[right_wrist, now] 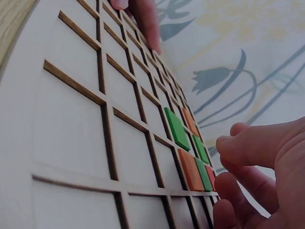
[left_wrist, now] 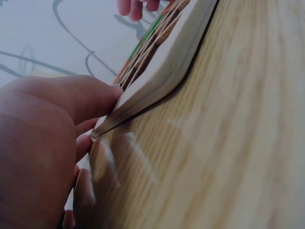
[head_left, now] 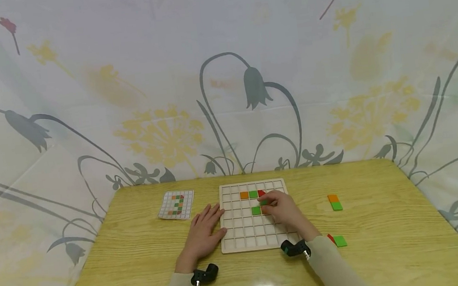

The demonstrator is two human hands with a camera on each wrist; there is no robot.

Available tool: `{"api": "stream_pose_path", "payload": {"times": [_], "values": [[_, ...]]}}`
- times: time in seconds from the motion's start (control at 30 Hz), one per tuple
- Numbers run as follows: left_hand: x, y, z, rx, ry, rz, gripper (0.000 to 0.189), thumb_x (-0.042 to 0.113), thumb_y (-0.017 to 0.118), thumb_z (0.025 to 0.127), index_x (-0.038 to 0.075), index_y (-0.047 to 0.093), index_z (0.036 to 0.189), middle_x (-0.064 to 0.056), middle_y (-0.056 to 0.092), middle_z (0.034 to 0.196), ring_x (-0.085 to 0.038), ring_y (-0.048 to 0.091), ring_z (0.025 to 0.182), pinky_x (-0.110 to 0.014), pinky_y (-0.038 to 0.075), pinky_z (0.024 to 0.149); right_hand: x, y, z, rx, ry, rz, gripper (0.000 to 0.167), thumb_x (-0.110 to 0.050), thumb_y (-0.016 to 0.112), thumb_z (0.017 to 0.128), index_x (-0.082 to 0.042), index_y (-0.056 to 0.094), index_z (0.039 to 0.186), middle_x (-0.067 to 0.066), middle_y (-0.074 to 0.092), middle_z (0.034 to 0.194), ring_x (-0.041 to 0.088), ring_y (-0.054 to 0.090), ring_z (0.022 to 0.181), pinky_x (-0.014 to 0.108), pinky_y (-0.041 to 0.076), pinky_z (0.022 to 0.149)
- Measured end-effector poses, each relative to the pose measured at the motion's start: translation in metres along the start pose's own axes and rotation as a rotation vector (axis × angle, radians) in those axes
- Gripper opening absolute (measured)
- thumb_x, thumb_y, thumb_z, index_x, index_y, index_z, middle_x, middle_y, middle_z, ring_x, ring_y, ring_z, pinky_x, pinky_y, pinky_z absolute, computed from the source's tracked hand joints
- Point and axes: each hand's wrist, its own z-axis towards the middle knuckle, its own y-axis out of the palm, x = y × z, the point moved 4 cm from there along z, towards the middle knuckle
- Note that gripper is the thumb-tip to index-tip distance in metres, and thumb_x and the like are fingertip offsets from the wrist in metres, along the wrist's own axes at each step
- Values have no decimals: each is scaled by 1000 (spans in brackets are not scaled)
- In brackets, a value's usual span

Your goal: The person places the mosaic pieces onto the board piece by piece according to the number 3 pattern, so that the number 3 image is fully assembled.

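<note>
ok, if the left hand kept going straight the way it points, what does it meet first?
The board, at its left edge. The left hand appears to touch it there; whether it'd push it or ride over is unclear.

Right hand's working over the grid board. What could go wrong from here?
1. The right hand is low over the placed tiles, so fingertips might nudge one, such as the green tile, out of its cell.
2. The right sleeve lies close to a loose green tile and could sweep it aside.
3. The left hand touches only the left edge of the board; it may slide.
</note>
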Motion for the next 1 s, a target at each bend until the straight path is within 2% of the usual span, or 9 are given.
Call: {"api": "stream_pose_path", "payload": {"times": [0.23,0.5,0.87,1.0], "values": [[0,-1,0,3,5,4,56,31,58,99,10,47,150,-8,36,159,-33,23,148,-60,16,115,-1,-13,-4,-16,15,-14,21,-6,68,93,-8,74,114,9,66,113,23,64,93,41,54,79],[2,-2,-1,3,12,1,56,31,59,99,10,47,150,-7,35,159,-33,22,148,-61,16,115,4,-34,-18,-5,63,-36,19,-7,66,96,-8,73,113,6,68,108,22,63,91,36,53,74],[0,1,0,5,6,6,56,32,58,99,10,47,150,-7,35,159,-32,22,149,-61,16,115,25,-63,-38,22,53,-132,17,-7,67,95,-9,75,110,5,68,107,19,62,87,34,53,74],[-1,2,0,7,8,4,56,32,58,99,10,47,150,-7,35,159,-32,22,149,-61,16,115,30,-73,-49,12,56,-114,17,-5,66,95,-7,74,110,6,67,108,19,61,87,32,53,73]]}}
